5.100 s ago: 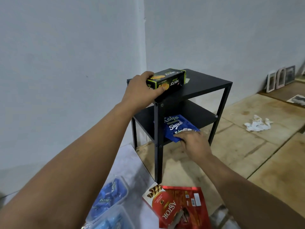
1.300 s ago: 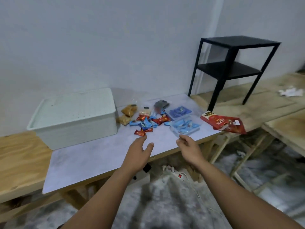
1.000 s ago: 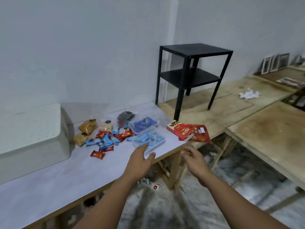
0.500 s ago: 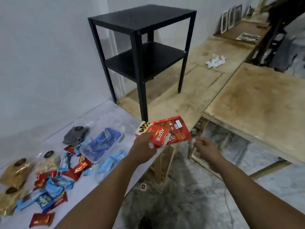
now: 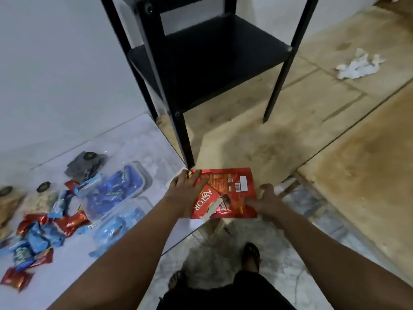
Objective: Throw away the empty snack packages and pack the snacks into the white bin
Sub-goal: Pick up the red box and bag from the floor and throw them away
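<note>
Here, package: the red Astor package lies flat at the table's front corner, where the white table sheet meets the wooden tabletop, with its near edge at the table's front edge.
Long axis: roughly left to right across the view; the torn white edge faces the person, and the "ASTOR" lettering runs toward the near edge.
Left hand: the left hand lies on the package's left end, fingers spread and fairly straight over it, pressing rather than curling round.
Right hand: the right hand holds the package's near right corner, thumb on top of the foil; the fingers below are hidden.
Snacks: small blue and red wrapped snacks lie scattered on the sheet at left, beside two clear trays of blue packets.
Shelf: a black shelf unit stands just behind the package.
Paper: a crumpled white tissue lies far right on the wood.
</note>
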